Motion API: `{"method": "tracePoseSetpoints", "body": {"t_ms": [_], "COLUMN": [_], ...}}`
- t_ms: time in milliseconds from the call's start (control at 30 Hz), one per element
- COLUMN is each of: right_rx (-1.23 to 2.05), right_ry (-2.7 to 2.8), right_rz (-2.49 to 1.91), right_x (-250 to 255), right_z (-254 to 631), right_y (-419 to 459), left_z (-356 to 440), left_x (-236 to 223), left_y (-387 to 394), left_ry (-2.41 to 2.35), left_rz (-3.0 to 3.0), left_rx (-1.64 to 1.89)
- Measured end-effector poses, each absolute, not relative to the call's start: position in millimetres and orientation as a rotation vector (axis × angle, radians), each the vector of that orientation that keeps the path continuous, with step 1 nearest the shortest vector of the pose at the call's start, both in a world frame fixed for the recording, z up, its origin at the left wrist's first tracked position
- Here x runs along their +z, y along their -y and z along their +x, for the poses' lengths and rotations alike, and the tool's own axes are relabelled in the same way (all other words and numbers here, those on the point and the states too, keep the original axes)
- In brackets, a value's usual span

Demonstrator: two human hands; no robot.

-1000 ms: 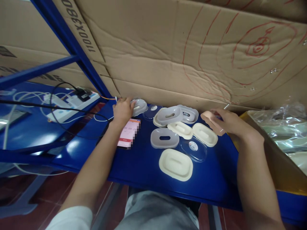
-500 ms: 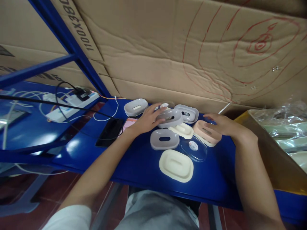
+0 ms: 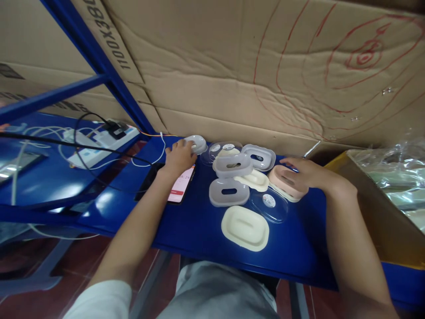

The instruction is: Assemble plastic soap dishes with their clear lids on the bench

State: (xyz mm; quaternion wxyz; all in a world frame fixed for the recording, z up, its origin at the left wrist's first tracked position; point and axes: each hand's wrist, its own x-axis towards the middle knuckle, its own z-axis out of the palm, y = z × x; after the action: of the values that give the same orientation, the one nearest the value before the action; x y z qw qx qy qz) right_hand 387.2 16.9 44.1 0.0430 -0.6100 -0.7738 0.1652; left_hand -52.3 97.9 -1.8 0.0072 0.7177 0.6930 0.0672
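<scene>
My left hand (image 3: 180, 156) is over a grey soap dish (image 3: 198, 144) at the back left, its fingers curled on it and hiding the dish's left part. My right hand (image 3: 297, 173) lies at a peach slotted dish (image 3: 288, 182), with fingers apart and the thumb side touching its top. Between the hands are a grey slotted dish (image 3: 234, 165), another grey dish (image 3: 229, 192) nearer me, and a third (image 3: 259, 157) behind. A cream tray (image 3: 245, 228) lies in front, another cream tray (image 3: 255, 179) in the middle. A clear lid (image 3: 277, 208) with a round sticker rests beside them.
A phone (image 3: 181, 188) with a lit screen lies on the blue table (image 3: 195, 230), by a dark device (image 3: 146, 181). Cables and a power strip (image 3: 102, 146) are at left. A carton (image 3: 372, 212) with plastic-wrapped pieces stands at right. Cardboard (image 3: 206, 79) walls the back.
My left hand has moved left from the middle grey dish to the back-left grey one, uncovering clear lids and the phone screen. My right hand has stayed at the peach dish.
</scene>
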Motion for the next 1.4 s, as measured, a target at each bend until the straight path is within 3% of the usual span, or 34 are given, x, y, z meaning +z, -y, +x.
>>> {"method": "tracePoseSetpoints", "body": {"t_ms": [267,600,1000,1400], "right_rx": [0.489,0.458,0.519,0.198], "right_ry": [2.376,2.400,2.406,2.494], "right_rz": [-1.852,-1.837,-1.743,-1.480], "right_x": [38,41,45,63], "right_z": [389,388,381,324], "right_y": [-19,-16,-11,8], "left_z": [-54,-56,12,21], "left_x": [7,6,-9,-2], "left_y": [-99,-102,-61,-46], "left_ry": [-2.165,-2.182,-0.938,-0.899], "left_rz": [2.242,2.233,2.698,2.752], "left_rx": [0.254,0.599,0.892,0.909]}}
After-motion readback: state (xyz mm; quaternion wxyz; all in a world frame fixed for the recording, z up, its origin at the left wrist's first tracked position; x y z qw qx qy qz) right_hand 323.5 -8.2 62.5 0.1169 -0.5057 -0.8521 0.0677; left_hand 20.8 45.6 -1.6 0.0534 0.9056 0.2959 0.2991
